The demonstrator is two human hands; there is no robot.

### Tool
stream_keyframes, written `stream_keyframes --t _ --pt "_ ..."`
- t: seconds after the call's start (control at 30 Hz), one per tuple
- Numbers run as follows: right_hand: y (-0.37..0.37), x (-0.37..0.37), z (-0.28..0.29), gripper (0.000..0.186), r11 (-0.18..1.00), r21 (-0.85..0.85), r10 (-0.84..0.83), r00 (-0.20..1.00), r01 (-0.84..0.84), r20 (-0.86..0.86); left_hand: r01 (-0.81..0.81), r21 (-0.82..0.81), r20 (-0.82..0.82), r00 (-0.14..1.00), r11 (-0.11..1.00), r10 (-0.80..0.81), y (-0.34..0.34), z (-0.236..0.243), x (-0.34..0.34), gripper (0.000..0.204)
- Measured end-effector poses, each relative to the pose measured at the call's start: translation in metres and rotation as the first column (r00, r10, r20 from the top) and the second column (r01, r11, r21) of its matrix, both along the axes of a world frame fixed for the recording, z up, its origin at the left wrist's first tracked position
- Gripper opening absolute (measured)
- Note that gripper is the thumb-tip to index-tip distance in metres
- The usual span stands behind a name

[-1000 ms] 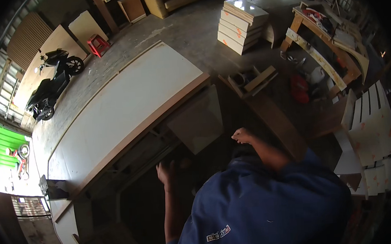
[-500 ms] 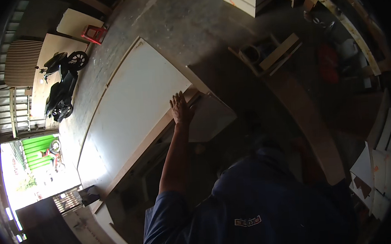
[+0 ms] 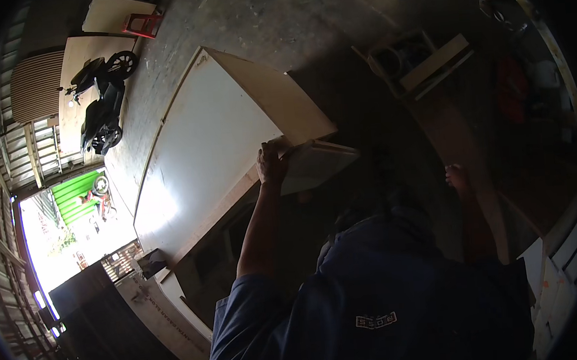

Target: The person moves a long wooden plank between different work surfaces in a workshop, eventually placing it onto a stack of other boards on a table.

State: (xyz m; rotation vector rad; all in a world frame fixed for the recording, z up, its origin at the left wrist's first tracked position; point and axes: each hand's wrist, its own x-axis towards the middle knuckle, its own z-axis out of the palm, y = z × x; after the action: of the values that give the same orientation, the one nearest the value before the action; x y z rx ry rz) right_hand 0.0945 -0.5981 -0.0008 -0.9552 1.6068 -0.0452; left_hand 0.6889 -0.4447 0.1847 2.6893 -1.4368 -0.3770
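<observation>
A large box-shaped cabinet [image 3: 211, 125] with a pale, glossy broad side and light-brown edges lies in front of me, to the left of centre. My left hand [image 3: 272, 164] is at its near right corner, the fingers bent over the edge. Its light wooden end panel [image 3: 275, 90] faces right. Beside my left hand, a thin pale panel [image 3: 323, 152] juts out from the cabinet; how it is joined is too dark to tell. My right hand [image 3: 456, 176] hangs apart from the cabinet with fingers curled in and nothing visible in them, above a long brown strip [image 3: 459, 134].
A black motorbike [image 3: 104, 102] stands at far left, near a red stool [image 3: 142, 25] and leaning boards. Beyond the bright doorway [image 3: 58, 229] is a green wall. A wooden frame with a plank [image 3: 434, 63] lies at right. Dark and brown boards [image 3: 164, 316] are at lower left.
My left hand has gone from lying flat to bending its fingers over the edge. The cabinet appears tipped, showing more of its end panel. My right hand has come up into sight.
</observation>
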Motion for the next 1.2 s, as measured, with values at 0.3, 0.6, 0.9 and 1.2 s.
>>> stream_keyframes --t 0.3,0.6,0.9,1.2 --pt "-0.031 0.027 -0.025 0.028 0.98 0.022 0.195 0.979 -0.196 0.051 -0.025 -0.026 -0.009 1.0 0.999 0.025 -0.002 0.007 -0.001 0.047" --pt "-0.085 -0.001 -0.121 0.022 0.961 0.192 0.086 0.877 -0.198 0.473 0.427 0.199 0.221 0.857 0.882 -0.465 -0.012 0.003 -0.013 0.035" --pt "-0.122 -0.024 -0.155 0.04 0.435 0.8 -0.382 0.72 -0.414 0.58 0.403 0.18 0.314 0.841 0.897 -0.441 -0.02 0.018 -0.035 0.039" --pt "-0.051 0.048 -0.047 0.022 0.921 -0.001 0.366 0.867 -0.389 0.337 -0.269 -0.012 -0.228 0.939 0.963 0.259 0.151 -0.026 -0.179 0.047"
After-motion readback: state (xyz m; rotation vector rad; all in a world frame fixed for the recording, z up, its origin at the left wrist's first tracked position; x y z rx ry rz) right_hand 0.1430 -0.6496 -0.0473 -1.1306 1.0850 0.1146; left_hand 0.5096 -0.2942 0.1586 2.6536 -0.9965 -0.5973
